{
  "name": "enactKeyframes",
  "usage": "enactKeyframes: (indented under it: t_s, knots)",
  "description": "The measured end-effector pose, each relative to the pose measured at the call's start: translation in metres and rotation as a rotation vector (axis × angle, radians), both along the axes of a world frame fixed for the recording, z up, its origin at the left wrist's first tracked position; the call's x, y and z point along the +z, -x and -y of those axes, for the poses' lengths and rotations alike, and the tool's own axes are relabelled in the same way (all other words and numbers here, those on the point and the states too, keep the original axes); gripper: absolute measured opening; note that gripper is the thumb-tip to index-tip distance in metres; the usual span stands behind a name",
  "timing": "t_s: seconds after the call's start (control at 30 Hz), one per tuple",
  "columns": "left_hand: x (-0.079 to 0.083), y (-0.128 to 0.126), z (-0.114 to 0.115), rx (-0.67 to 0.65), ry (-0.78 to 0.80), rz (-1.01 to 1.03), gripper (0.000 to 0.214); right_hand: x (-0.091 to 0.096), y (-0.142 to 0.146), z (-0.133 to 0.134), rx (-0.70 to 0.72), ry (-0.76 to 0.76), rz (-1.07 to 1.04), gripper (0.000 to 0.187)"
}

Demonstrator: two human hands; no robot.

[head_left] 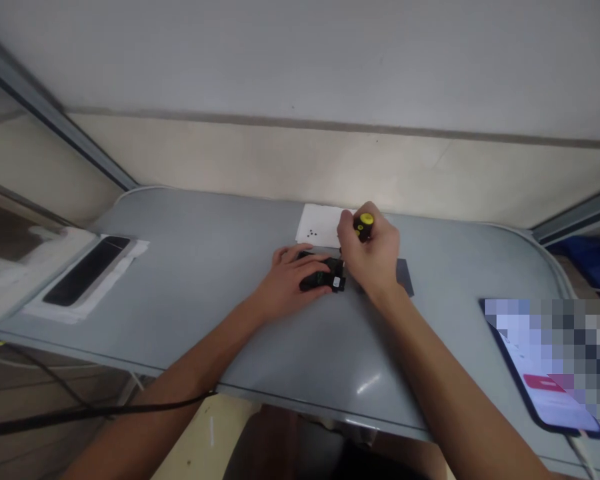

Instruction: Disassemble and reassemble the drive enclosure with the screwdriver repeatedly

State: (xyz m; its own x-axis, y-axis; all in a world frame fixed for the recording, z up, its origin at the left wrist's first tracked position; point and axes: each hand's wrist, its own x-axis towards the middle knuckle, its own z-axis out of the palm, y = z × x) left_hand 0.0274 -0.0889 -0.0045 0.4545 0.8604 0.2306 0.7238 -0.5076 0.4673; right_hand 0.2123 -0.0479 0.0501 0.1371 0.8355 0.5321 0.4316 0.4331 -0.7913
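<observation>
My right hand [373, 257] is closed around a screwdriver [364, 227] with a black and yellow handle, held upright. Its tip points down at the right end of a black device [325, 273] that looks like an opened phone, though whether it touches is hidden. Across that device lies my left hand [293, 277], gripping it against the table with the fingers over the top and the thumb along the near edge. Just behind sits white paper [323, 219] with several tiny dark screws [311, 233] on it. A flat dark panel [405, 277] shows partly beside my right wrist.
On the left, a dark phone-like slab [87, 270] rests on white paper. A lit phone [545, 373] with a cable lies at the right edge of the grey table [190, 233]. A wall [260, 160] rises behind, and a black cord [100, 413] crosses at lower left.
</observation>
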Motion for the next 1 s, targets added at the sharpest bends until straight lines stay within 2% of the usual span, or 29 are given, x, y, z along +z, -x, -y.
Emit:
enactKeyframes:
  t_s: [0.1,0.23,0.37,0.57,0.7,0.83,1.0]
  knots:
    - [0.000,0.000,0.000,0.009,-0.004,-0.006,0.026,-0.006,-0.006,-0.003,0.037,0.013,-0.133,0.032]
    - [0.000,-0.001,0.000,0.013,-0.010,-0.002,0.028,-0.007,-0.011,-0.002,0.228,0.083,-0.313,0.036]
    - [0.002,0.000,0.000,0.008,0.014,-0.004,0.030,-0.006,-0.010,-0.001,0.392,0.180,-0.418,0.041]
    - [0.003,0.000,0.000,-0.001,0.004,-0.009,0.031,-0.006,-0.012,-0.002,0.550,0.224,-0.536,0.045]
    - [0.004,0.000,0.001,0.000,0.007,-0.030,0.030,-0.001,-0.016,0.001,0.544,0.246,-0.637,0.030]
    - [0.004,0.000,0.002,-0.006,-0.004,-0.039,0.029,0.002,-0.016,0.004,0.509,0.299,-0.734,0.045]
    - [0.001,0.001,0.001,-0.023,-0.020,-0.033,0.032,0.004,-0.014,0.004,0.566,0.282,-0.733,0.036]
